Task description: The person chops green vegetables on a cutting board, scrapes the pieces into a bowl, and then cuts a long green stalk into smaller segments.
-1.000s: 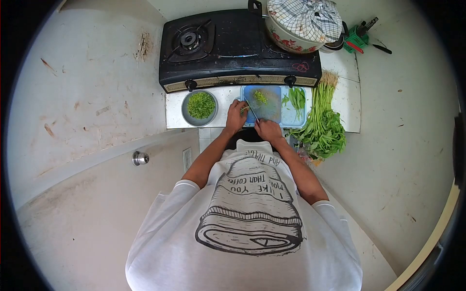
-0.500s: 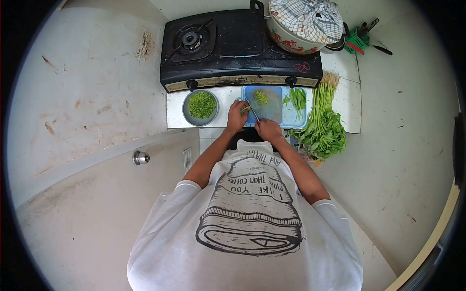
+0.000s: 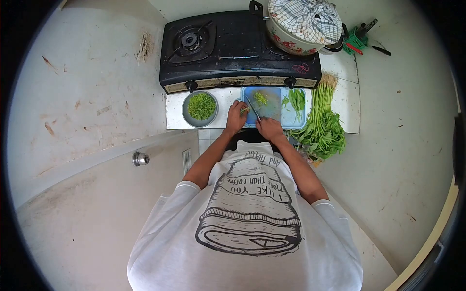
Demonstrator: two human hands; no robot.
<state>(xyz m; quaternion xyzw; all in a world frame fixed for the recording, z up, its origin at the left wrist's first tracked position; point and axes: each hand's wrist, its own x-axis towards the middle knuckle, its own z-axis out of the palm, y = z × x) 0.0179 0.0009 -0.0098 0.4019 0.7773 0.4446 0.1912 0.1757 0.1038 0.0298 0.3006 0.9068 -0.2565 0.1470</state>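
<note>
My right hand (image 3: 270, 128) is closed round the handle of a knife (image 3: 252, 107), whose blade slants up and left over the blue chopping board (image 3: 272, 119). At the board's left edge, my left hand (image 3: 236, 115) is closed on green stems (image 3: 244, 110), whose cut ends poke out beside the blade. A small heap of chopped green pieces (image 3: 261, 99) lies on the upper part of the board. To its right, a few loose leafy stalks (image 3: 296, 101) rest in a light blue tray (image 3: 303, 121). My left hand's fingertips are partly hidden.
A grey bowl (image 3: 185, 117) of chopped greens stands at the left. A large bunch of leafy greens (image 3: 326, 123) hangs over the counter's right front edge. Behind is a black gas stove (image 3: 238, 68) carrying a cloth-covered pot (image 3: 291, 44). A green basket (image 3: 357, 42) holds utensils at the right.
The knife blade has shifted slightly on the board, and both hands stay almost in place. The whole view has moved very slightly.
</note>
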